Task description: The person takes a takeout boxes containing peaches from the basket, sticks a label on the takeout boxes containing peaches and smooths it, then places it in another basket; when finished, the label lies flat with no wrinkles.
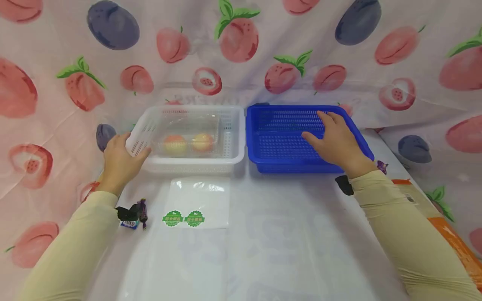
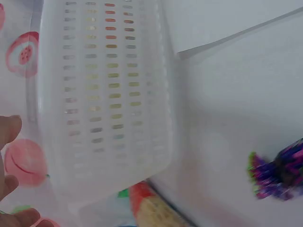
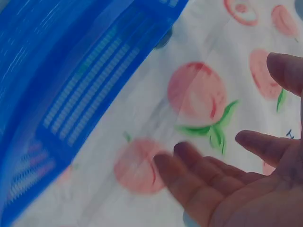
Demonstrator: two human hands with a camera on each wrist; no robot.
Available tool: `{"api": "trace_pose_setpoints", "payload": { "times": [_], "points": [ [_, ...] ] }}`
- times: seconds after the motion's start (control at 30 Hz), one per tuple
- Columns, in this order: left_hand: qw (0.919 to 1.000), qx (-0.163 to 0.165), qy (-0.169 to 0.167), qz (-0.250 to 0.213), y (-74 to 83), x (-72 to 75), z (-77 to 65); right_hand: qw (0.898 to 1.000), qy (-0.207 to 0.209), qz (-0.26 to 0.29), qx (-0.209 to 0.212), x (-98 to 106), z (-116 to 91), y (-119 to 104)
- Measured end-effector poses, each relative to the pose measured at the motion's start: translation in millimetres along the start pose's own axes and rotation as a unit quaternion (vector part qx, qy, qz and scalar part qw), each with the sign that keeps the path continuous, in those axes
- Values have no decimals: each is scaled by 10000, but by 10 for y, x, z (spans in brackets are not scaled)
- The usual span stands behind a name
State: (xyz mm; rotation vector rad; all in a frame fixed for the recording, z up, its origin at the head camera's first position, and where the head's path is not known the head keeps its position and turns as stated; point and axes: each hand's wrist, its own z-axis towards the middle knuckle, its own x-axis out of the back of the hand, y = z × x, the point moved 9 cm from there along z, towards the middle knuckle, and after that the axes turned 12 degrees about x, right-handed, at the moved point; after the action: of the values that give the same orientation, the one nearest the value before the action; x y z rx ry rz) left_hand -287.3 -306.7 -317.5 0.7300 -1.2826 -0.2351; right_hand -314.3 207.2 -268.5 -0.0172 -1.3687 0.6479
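Note:
My left hand [image 1: 119,163] is beside the left end of a white perforated basket [image 1: 196,161], thumb and fingers spread. In the left wrist view its fingertips [image 2: 10,128] stand apart from the basket wall. Inside that basket are a clear plastic container [image 1: 188,121] and two round red-and-yellow fruits [image 1: 175,145], seen through the clear plastic. Over the right part of a blue perforated basket [image 1: 299,168], my right hand [image 1: 337,142] hovers with its fingers extended and nothing between them. The right wrist view shows its fingers [image 3: 189,184] apart from the blue basket.
A clear bag [image 1: 199,190] with two green round stickers [image 1: 173,218] lies before the white basket. Small wrapped candies [image 1: 142,213] lie by my left wrist, and a purple one [image 1: 382,167] is at right. An orange-edged packet [image 1: 444,230] lies beside my right arm. Fruit-print cloth [image 1: 241,79] hangs behind.

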Motion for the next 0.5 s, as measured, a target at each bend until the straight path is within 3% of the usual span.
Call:
{"api": "trace_pose_setpoints", "payload": {
  "times": [0.3,0.5],
  "points": [
    [9947,716,-256,-690,-367,-141,71,9941,27,1058,250,-443,334,-394],
    [9840,1207,-780,-1053,-543,-280,94,9894,-169,1402,336,-704,526,-608]
  ]
}}
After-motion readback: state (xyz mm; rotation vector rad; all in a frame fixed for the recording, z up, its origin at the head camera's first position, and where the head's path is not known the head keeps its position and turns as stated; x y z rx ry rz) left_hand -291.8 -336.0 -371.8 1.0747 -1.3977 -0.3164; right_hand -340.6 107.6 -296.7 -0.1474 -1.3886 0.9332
